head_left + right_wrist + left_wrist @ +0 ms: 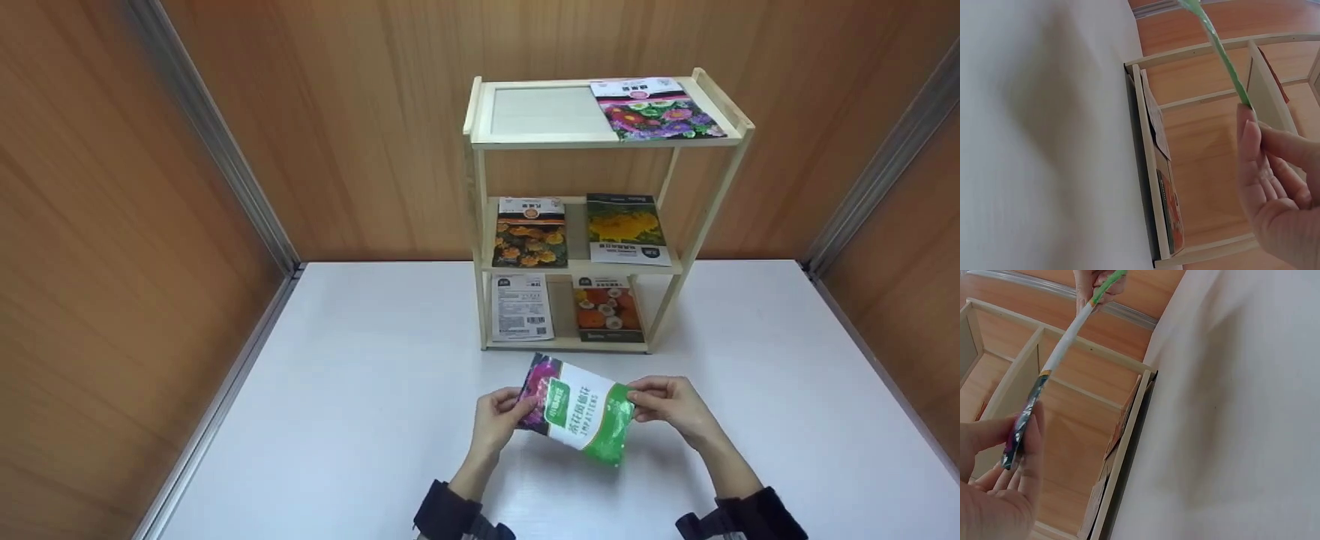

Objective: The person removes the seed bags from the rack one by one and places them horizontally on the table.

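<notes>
A seed packet (581, 405), white and green with pink flowers at one end, is held up over the white table in front of the shelf. My left hand (501, 421) pinches its flowered end between thumb and fingers. At the green end, the right hand (670, 405) pinches the upper corner. Seen edge-on in the left wrist view, the packet (1064, 343) stretches from one hand to the other, above its shadow. The right wrist view shows the thumb and fingertips (1249, 126) gripping the green edge.
A small wooden shelf (581, 268) with three levels stands behind the hands. One packet (660, 112) lies on top at the right. Two packets lie on the middle level and two on the bottom, one showing its printed back (523, 307). Wood-grain walls surround the table (360, 390).
</notes>
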The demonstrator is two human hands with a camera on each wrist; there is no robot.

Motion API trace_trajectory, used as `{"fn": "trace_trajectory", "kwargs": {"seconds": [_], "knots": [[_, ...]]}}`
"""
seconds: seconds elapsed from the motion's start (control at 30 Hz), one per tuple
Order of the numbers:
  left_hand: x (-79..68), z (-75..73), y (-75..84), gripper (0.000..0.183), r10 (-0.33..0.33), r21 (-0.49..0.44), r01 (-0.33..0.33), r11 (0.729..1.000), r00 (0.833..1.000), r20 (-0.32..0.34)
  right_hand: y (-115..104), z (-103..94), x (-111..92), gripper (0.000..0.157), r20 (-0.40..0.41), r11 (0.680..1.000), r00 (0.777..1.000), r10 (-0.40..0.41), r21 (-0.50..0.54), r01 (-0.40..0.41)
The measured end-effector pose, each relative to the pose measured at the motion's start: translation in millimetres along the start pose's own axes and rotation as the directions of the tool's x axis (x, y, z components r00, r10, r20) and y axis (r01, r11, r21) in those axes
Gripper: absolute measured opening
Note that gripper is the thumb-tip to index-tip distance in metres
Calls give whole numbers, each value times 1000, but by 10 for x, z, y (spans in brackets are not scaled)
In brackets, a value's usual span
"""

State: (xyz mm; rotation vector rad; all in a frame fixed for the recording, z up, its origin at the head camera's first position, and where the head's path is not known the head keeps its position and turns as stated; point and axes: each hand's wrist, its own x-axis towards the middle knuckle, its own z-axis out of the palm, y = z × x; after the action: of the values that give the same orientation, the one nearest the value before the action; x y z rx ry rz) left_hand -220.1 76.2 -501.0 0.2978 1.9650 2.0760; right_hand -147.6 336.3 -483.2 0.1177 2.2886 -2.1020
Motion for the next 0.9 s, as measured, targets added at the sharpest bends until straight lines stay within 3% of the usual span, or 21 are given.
{"fn": "trace_trajectory", "kwargs": {"seconds": [0.1, 0.23, 0.37, 0.53, 0.63, 0.87, 0.9], "knots": [[-5, 89, -109, 34, 9, -89, -17, 996, 995, -98, 16, 46, -28, 31, -112, 1000, 993, 24, 18, -22], [-87, 245, -232, 44, -4, -167, -26, 986, 984, -177, 69, 127, -68, 27, -270, 995, 959, 83, 68, -67], [-177, 400, -301, 39, -65, -215, 22, 976, 979, -195, 243, 175, -56, 29, -370, 993, 925, 85, 109, -48], [-232, 557, -315, 34, -124, -250, 74, 965, 974, -192, 853, 83, 135, 33, -420, 983, 907, 39, 178, 41], [-240, 614, -323, 33, -121, -253, 71, 965, 974, -189, 1004, 108, 183, 31, -430, 977, 903, 22, 203, 73], [-233, 610, -308, 28, -101, -219, 57, 974, 975, -196, 288, 495, -76, 28, -443, 979, 889, 114, 204, -24], [-231, 593, -298, 27, -97, -217, 53, 975, 975, -198, 380, 471, -49, 26, -417, 973, 906, 75, 229, 25]]}}
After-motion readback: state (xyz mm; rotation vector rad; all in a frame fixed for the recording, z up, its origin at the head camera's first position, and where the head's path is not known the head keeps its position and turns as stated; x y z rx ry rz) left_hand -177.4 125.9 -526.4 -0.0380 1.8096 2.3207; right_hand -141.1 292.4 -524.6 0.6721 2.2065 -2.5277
